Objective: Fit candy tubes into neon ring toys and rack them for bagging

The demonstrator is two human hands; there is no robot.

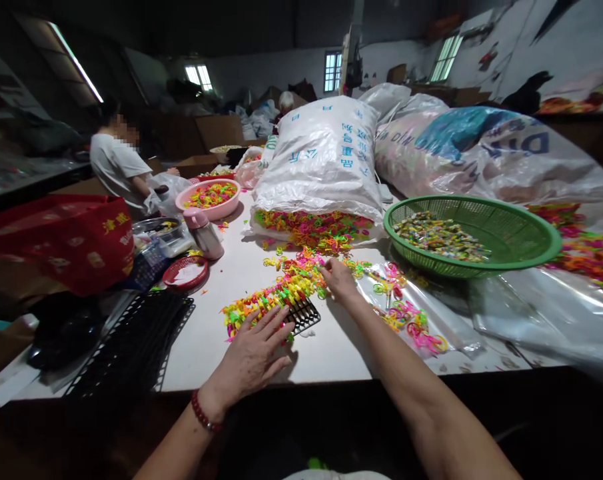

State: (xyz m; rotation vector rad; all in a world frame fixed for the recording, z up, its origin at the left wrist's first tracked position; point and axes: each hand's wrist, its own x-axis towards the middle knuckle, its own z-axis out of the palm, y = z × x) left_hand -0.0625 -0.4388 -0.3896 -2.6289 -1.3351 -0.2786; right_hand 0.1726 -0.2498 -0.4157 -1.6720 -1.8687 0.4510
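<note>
Plastic rings [276, 297]: small neon pieces in yellow, pink, green and orange, packed in a band along a black grid tray [305, 315] near the middle of the white table [331, 347].
Left hand [256, 357]: palm down, fingers spread flat over the near end of the band and tray; it presses and grips nothing.
Right hand [338, 280]: fingertips turned down into the loose rings just beyond the far end of the tray; whether a ring is pinched cannot be told.
Wrist: a red bead bracelet [201, 413] on the left arm.
Loose supply: rings spill from the torn foot of a white woven sack [321, 160] straight ahead and run right up to the right hand.
Right side: a clear plastic sheet [531, 300] with scattered rings; on it a green mesh basket [521, 230] holding small mixed-colour pieces.
Left side: a stack of black grids [131, 347] at the table edge, a small red basket [185, 272], a pink-lidded bottle [204, 233] and a red bag [66, 240].
Far left: a pink basin [208, 213] of rings, and behind it a seated co-worker [116, 163] in a white shirt.
In the way: the sack and the basket close off the table's far side.
</note>
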